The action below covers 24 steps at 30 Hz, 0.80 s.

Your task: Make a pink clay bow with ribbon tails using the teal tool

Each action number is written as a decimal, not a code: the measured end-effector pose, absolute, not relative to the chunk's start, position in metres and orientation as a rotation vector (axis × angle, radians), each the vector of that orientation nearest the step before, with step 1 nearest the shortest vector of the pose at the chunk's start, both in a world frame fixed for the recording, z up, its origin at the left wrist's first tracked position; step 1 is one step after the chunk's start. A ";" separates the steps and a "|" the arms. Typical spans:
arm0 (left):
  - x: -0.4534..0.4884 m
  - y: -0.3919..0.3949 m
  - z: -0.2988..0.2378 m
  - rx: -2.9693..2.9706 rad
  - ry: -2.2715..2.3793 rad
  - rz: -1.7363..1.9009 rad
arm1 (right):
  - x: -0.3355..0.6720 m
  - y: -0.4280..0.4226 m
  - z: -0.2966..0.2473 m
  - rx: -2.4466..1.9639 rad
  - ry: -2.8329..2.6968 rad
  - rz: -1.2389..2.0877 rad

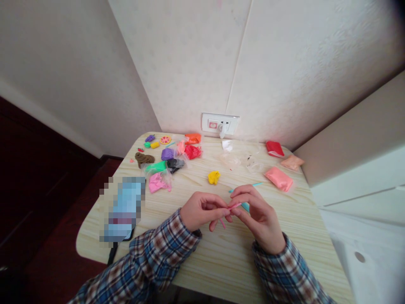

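Between my two hands, over the front middle of the table, is a thin strip of pink modelling clay (pixel 235 206). My left hand (pixel 202 210) pinches it between thumb and fingertips, and a loose end hangs below the fingers. From the other side my right hand (pixel 257 215) pinches the same strip with thumb and fingers. Partly hidden behind the right fingers lies a turquoise modelling tool (pixel 245 206). A yellow lump of clay (pixel 214 177) rests on the table just beyond my hands.
Bags of coloured clay (pixel 158 167) cluster at the back left, near small fruit-shaped pieces (pixel 154 145) and a brown coiled piece (pixel 144 158). Pink (pixel 279 179) and red packets (pixel 274 148) lie at the right. A blurred phone (pixel 125 211) is at the left edge; a socket (pixel 220 124) is behind.
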<state>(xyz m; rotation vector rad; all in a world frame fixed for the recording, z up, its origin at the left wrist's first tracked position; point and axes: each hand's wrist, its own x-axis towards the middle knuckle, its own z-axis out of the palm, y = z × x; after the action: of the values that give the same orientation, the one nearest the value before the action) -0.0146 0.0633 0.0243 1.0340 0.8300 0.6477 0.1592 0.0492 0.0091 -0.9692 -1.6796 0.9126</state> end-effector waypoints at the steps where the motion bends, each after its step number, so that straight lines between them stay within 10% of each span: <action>1: -0.015 0.063 0.024 1.032 0.835 0.648 | 0.159 0.049 0.009 -0.970 -1.677 0.911; 24: -0.015 0.066 0.022 1.005 0.785 0.608 | 0.161 0.049 0.008 -0.960 -1.619 0.874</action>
<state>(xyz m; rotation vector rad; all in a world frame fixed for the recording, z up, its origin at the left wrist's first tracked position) -0.0154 0.0665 0.0218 1.0046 0.7846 0.6079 0.1613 0.0488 0.0078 -0.9605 -1.6185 0.8735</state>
